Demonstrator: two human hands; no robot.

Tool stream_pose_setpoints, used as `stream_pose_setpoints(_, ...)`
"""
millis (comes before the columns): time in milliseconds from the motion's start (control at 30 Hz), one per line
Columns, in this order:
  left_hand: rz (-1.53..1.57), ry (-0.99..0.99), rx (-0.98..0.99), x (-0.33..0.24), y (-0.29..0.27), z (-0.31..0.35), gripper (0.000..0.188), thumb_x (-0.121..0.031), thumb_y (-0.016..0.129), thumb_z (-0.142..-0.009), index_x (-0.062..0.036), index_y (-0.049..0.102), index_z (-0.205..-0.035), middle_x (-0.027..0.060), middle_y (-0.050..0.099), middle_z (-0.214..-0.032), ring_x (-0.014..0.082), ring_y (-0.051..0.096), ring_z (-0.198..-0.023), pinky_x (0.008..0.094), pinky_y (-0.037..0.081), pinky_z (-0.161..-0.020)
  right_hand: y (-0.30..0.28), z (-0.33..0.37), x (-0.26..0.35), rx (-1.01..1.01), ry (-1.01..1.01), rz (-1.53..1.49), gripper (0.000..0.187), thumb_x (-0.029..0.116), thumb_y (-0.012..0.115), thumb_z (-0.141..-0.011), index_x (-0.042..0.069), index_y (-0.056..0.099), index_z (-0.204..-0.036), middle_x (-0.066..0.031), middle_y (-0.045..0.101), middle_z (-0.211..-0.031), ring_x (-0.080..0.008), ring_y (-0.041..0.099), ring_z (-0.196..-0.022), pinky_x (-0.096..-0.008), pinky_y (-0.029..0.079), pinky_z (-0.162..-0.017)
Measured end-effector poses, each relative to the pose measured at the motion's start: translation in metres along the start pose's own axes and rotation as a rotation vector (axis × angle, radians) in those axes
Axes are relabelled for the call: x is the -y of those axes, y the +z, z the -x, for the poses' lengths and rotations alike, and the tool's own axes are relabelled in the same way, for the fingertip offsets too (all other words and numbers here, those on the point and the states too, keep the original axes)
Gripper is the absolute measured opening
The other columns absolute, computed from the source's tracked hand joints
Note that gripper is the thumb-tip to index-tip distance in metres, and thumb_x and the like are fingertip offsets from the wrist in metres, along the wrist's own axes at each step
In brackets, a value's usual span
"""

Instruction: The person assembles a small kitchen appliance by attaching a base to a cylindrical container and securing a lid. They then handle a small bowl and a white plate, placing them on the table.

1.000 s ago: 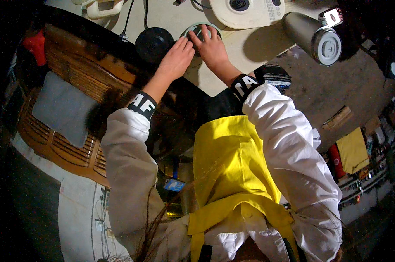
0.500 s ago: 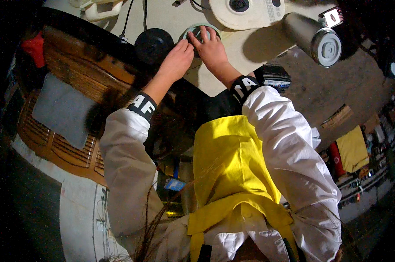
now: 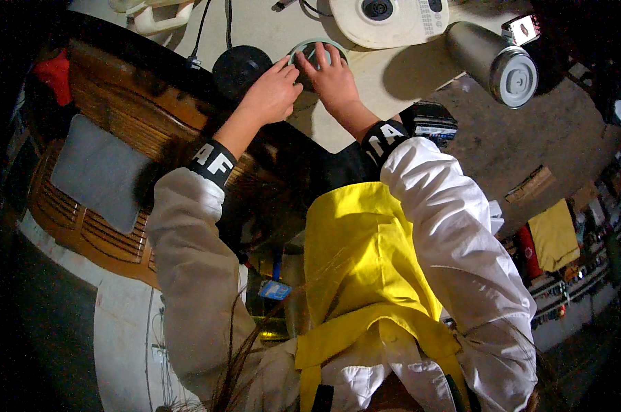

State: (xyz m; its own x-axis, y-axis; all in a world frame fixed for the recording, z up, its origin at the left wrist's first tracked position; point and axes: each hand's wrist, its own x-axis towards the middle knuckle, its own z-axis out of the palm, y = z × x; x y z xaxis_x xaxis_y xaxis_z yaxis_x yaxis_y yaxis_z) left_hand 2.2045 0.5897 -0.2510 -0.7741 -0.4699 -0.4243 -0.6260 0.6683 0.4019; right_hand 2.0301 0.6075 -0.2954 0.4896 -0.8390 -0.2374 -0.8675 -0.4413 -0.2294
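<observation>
A round dish-like thing with a pale green rim [image 3: 294, 53] lies near the far side of the table; its dark inside is mostly covered by my hands. Over it, my right hand [image 3: 332, 81] rests with fingers spread and fingertips on its inner surface. My left hand [image 3: 272, 90] is at its left edge, fingers curled and bunched; whatever they pinch, if anything, is hidden. Just left of that hand lies a black round disc [image 3: 238, 71], partly overlapped by it, with a dark cable running up from it.
A white appliance base [image 3: 393, 27] with a black round centre is beyond my hands. At right, a steel tumbler [image 3: 478, 58] with a pale lid lies by a small white box [image 3: 521, 29]. Dark stacked items [image 3: 430, 122] sit below the table edge. A wooden bench with a grey cushion [image 3: 101, 172] is at left.
My left hand has drawn slightly left and toward me, its fingers more curled. My right hand stays on the round dish-like thing almost unmoved.
</observation>
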Motion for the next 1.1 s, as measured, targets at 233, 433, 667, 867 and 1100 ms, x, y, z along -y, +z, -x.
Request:
stream_pose_setpoints(233,-0.331,-0.146,0.089,-0.022,0.015,-0.01,0.024,-0.015,0.05,-0.088,-0.0051,0.068,-0.1,0.0151,0.06,-0.111,0.0307,0.048,-0.123,0.046,0.025,-0.114,-0.003,0.001,0.004,0.029,0.021,0.028,0.059,0.021,0.06,-0.083,0.023,0.042,-0.14,-0.0168,0.04,-0.136,-0.0359,0.042,-0.125,-0.0415,0.048,-0.089)
stream_pose_setpoints(433,-0.686,-0.052,0.408,-0.046,0.015,-0.015,0.035,-0.027,0.05,-0.091,-0.0053,0.068,-0.111,0.0161,0.057,-0.121,0.0312,0.042,-0.127,0.0493,0.02,-0.113,0.001,0.001,0.004,-0.013,0.036,-0.024,0.059,0.021,0.061,-0.082,0.022,0.044,-0.138,-0.0171,0.04,-0.137,-0.0357,0.042,-0.125,-0.0427,0.047,-0.089)
stream_pose_setpoints(667,-0.42,-0.256,0.402,-0.061,0.004,-0.018,0.043,-0.029,0.053,-0.088,-0.0035,0.064,-0.12,0.0195,0.052,-0.13,0.042,0.036,-0.131,0.0527,0.015,-0.114,-0.002,-0.003,0.011,0.036,0.061,-0.024,0.056,0.024,0.059,-0.085,0.025,0.043,-0.139,-0.0159,0.039,-0.14,-0.0351,0.04,-0.126,-0.0418,0.047,-0.09)
stream_pose_setpoints(867,-0.534,-0.349,0.332,-0.065,0.027,-0.018,0.043,-0.023,0.05,-0.09,-0.0012,0.059,-0.126,0.021,0.049,-0.134,0.043,0.031,-0.135,0.0527,0.013,-0.115,0.002,-0.005,0.013,0.032,0.05,-0.037,0.058,0.033,0.062,-0.083,0.021,0.045,-0.138,-0.0159,0.036,-0.142,-0.0347,0.037,-0.13,-0.0474,0.045,-0.09)
stream_pose_setpoints(1100,-0.404,-0.249,-0.099,-0.043,0.062,-0.004,0.023,-0.017,0.054,-0.086,-0.0012,0.068,-0.096,0.0165,0.057,-0.109,0.0369,0.049,-0.117,0.0522,0.027,-0.111,0.007,-0.004,0.007,-0.023,0.033,-0.024,0.055,0.028,0.059,-0.084,0.021,0.046,-0.138,-0.0166,0.039,-0.139,-0.0351,0.038,-0.129,-0.0449,0.048,-0.086)
